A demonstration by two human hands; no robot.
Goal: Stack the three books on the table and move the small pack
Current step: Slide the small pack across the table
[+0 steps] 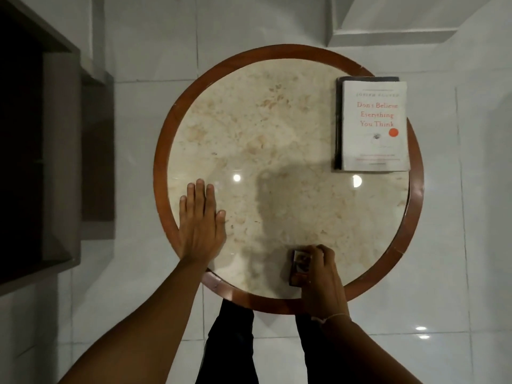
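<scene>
Holding the small pack (pixel 300 268) low in the frame, the right hand (pixel 321 281) grips it while the left hand (pixel 201 223) lies flat and open on the table (pixel 277 128), books (pixel 372 124) stacked upper right.

dim, soft | lamp glare on table (pixel 277 128) | central shadow | wide-angle bending

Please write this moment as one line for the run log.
books: white-covered book atop dark book, far right | right hand: grips small dark pack | left hand: flat on round marble table
</scene>
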